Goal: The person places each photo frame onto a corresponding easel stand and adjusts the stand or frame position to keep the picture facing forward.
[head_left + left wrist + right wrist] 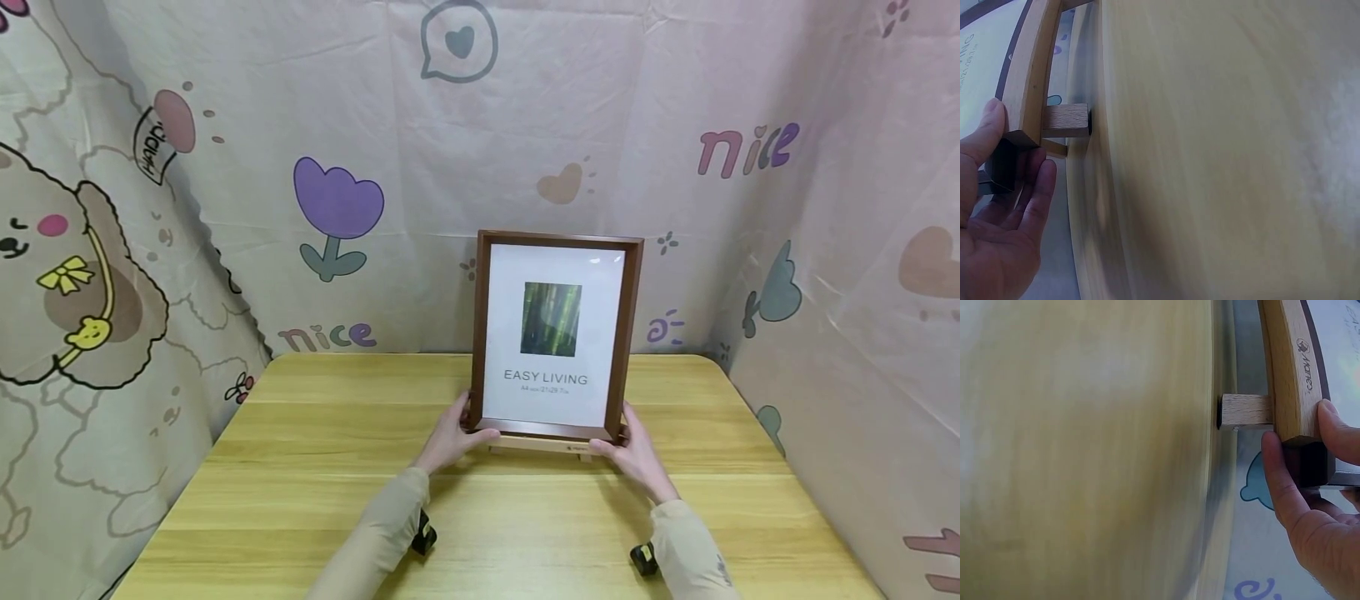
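A brown picture frame [553, 321] with a small green print and the words EASY LIVING stands upright, leaning slightly back. Under its bottom edge runs the pale ledge [536, 445] of a small wooden easel, whose short leg [1067, 119] shows in the left wrist view. My left hand [453, 435] holds the lower left corner, thumb in front and fingers behind. At the lower right corner, my right hand [636, 452] grips the frame in the same way. The right thumb [1338, 431] lies beside the ledge's end, near printed lettering. Most of the easel is hidden behind the frame.
The easel stands on a light wooden table [300, 475], toward its back edge. A patterned cloth [435, 150] hangs behind and at both sides. Small black devices sit at my left wrist [424, 533] and right wrist [643, 558].
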Available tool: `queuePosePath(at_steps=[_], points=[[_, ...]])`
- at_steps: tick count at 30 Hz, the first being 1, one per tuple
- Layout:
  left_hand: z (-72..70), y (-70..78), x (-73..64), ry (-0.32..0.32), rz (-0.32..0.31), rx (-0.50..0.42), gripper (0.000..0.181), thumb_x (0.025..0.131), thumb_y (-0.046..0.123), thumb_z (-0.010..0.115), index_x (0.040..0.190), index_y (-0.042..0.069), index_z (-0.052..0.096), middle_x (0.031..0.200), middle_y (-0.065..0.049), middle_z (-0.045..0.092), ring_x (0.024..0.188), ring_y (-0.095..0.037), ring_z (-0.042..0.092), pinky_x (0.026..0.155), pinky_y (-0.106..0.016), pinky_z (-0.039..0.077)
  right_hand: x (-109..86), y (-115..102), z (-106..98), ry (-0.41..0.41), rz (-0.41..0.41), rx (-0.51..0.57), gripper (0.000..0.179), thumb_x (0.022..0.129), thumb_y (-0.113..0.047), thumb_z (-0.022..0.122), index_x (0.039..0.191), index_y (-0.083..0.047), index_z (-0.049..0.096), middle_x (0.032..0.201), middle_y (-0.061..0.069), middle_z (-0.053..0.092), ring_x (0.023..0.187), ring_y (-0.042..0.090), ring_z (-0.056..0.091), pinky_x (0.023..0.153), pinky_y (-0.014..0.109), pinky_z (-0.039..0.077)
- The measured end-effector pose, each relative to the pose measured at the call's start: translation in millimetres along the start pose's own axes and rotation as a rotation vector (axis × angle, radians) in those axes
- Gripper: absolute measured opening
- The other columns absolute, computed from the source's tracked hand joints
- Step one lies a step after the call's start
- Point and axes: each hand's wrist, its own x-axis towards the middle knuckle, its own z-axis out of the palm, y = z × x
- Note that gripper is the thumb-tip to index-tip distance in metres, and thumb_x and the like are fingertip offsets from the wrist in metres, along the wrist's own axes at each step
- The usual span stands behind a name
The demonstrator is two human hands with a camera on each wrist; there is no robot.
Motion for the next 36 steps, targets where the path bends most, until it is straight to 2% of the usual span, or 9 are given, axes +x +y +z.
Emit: queuePosePath(at_steps=[3,11,21,36], points=[[-1.5,-0.7,-1.4,0.005,-0.004,-0.002,0.104,0.082,0.035,0.084,0.155,-0.007,0.025,0.136,-0.03,0.058,0.119,-0.04,0.061,0.102,-0.054,0.053,0.9,0,2,-0.002,0.01,-0.014,0.093,0.085,-0.004,0.078,0.159,-0.003,0.021,0.139,0.038,0.051,0.118,0.053,0.061,0.094,0.049,0.059],[-4.8,-4.2,-3.7,0.038,0.007,0.011,0.106,0.082,0.032,0.084,0.157,-0.007,0.02,0.128,-0.029,0.062,0.117,-0.039,0.062,0.101,-0.053,0.053,4.6,-1,9,0.008,-0.001,-0.03,0.099,0.084,-0.004,0.078,0.16,-0.003,0.016,0.141,0.039,0.049,0.118,0.055,0.06,0.098,0.056,0.055],[-10.2,-6.4,-8.3,0.06,-0.014,0.041,0.107,0.081,0.035,0.085,0.156,-0.008,0.022,0.133,-0.033,0.058,0.12,-0.043,0.06,0.102,-0.056,0.053,7.8,-3,17,0.005,-0.002,-0.025,0.099,0.083,-0.004,0.079,0.16,-0.005,0.018,0.134,0.039,0.055,0.116,0.053,0.063,0.099,0.057,0.054],[-19.8,-12.2,-12.8,0.079,-0.035,0.027,0.109,0.08,0.035,0.086,0.156,-0.007,0.022,0.142,-0.036,0.052,0.123,-0.046,0.059,0.105,-0.056,0.051,12.0,-7,27,-0.003,-0.008,-0.027,0.1,0.083,-0.007,0.079,0.16,-0.003,0.016,0.132,0.039,0.057,0.115,0.051,0.064,0.1,0.055,0.054]])
